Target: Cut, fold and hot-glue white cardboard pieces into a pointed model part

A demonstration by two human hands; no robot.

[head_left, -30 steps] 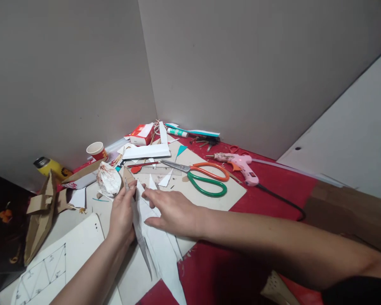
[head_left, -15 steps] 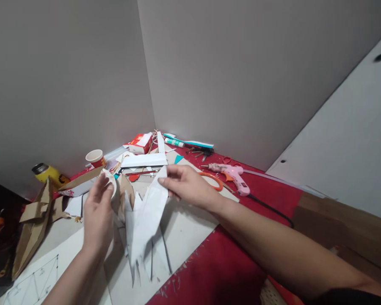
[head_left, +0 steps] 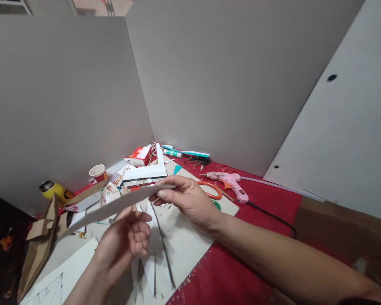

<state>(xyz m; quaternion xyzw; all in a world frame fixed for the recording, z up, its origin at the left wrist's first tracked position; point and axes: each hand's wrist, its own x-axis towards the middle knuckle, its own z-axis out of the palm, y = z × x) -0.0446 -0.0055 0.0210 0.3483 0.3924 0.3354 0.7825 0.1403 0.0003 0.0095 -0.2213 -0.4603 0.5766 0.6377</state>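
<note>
We see the white strip (head_left: 114, 207) raised over the surface (head_left: 269, 199), its long axis slanting down leftward in view from the right hand (head_left: 190, 203), whose thumb and fingers clamp its right end. The left hand (head_left: 131, 239), nearer the free end, sits just below, loosely curled around nothing visible; whether it touches, we cannot tell.

There are two hands (head_left: 123, 241) (head_left: 190, 202), one held strip (head_left: 114, 208), one glue gun (head_left: 233, 178), one cup (head_left: 102, 175), one bottle (head_left: 59, 192).

Right hand (head_left: 186, 201) partly hides the scissors (head_left: 220, 193); bottom edge crops the drawing (head_left: 52, 287).
</note>
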